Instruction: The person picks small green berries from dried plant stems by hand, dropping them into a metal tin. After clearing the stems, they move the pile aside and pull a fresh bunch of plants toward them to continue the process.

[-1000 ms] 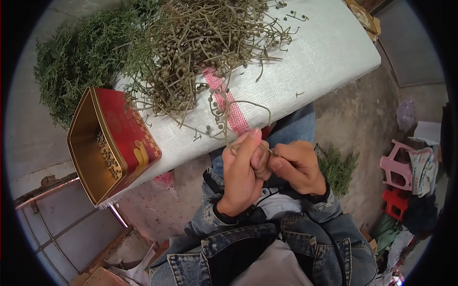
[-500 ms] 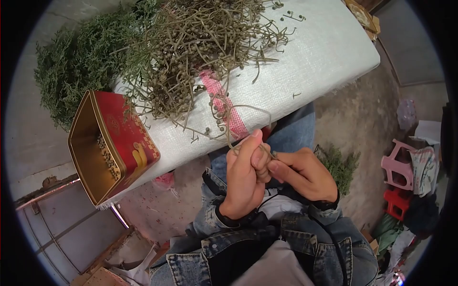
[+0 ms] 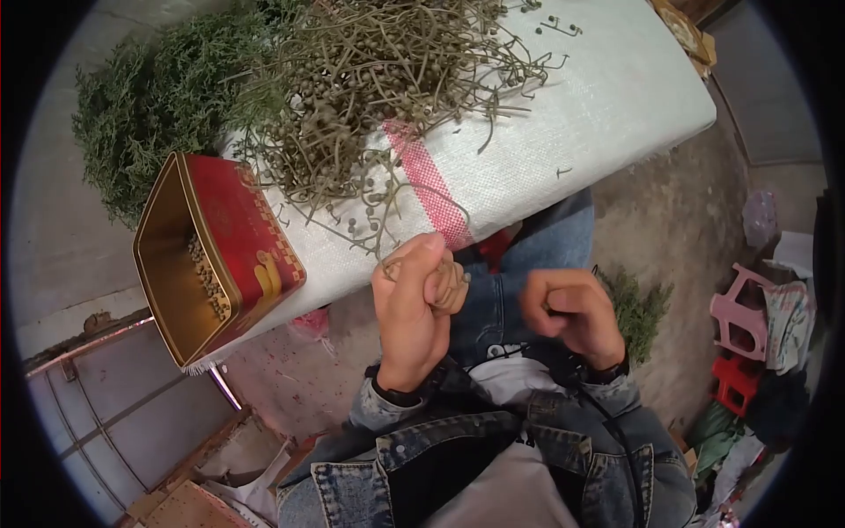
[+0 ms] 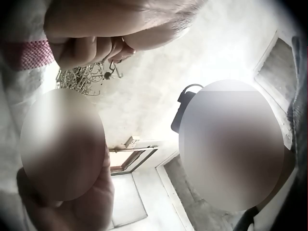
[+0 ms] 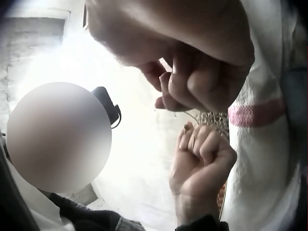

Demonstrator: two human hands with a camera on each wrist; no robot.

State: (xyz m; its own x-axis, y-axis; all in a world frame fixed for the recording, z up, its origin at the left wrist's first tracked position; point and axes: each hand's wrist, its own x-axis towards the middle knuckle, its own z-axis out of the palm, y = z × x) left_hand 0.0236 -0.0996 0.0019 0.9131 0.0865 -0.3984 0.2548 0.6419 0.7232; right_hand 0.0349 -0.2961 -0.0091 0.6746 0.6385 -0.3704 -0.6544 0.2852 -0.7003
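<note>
My left hand grips a thin greenish-brown stem, its fingers curled and the thumb on top. Small round berries on side stalks show above that fist, beside the red-checked stripe of a white woven sack. To its right and apart from it, my right hand is raised with fingers curled inward; no held thing shows in it. In the right wrist view, the right hand's curled fingers are above the left fist. A large pile of berried stems covers the sack's far part.
An open red and gold tin lies tipped at the sack's left end, small berries inside. Green sprigs are heaped behind it, and more greenery lies on the floor. Pink and red stools stand at right.
The right hand has pulled away from the left and curled its fingers. The left hand has moved a little left, still gripping the stem.
</note>
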